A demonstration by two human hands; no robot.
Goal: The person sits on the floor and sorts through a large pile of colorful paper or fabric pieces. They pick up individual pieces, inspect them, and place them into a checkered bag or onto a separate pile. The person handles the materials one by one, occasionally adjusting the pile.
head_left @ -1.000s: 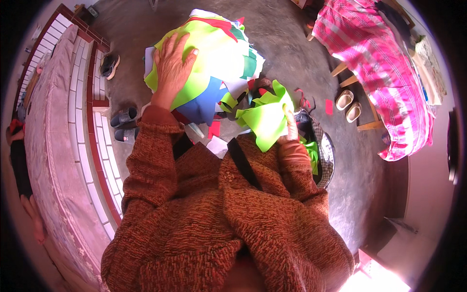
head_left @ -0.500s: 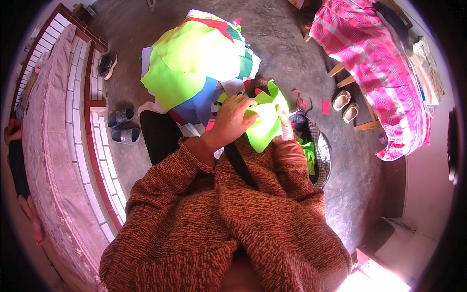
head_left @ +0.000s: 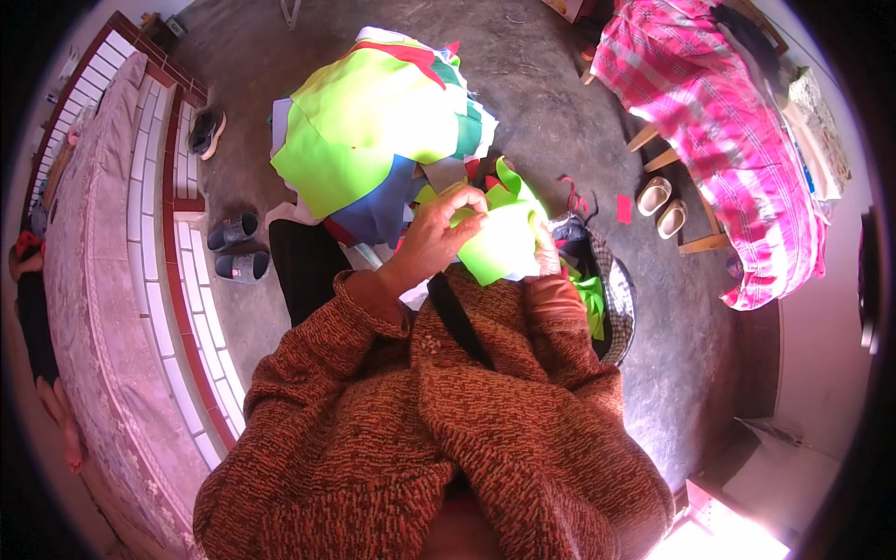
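A bright yellow-green piece of cloth (head_left: 495,245) is spread between my two hands, above my lap. My left hand (head_left: 431,241) is at its left edge, with thumb and forefinger curled in around the cloth. My right hand (head_left: 545,254) grips the right side, its fingers partly hidden by a fold. Just beyond my hands rises a large heap of cloth pieces (head_left: 341,173), mostly yellow-green with some blue, red, green and white. To the right of my right forearm stands a checked bag (head_left: 618,313) with more green cloth (head_left: 592,301) inside.
Grey slippers (head_left: 241,266) and a dark shoe (head_left: 207,133) lie on the left of the floor, beside a tiled bed base (head_left: 149,224). To the right are beige shoes (head_left: 654,195), a red scrap (head_left: 623,208) and wooden furniture under a pink plaid cloth (head_left: 695,131).
The green cloth has shifted slightly to the left and its lower edge has risen a little. My left hand has moved slightly left, with thumb and forefinger closer together. My right hand keeps its grip.
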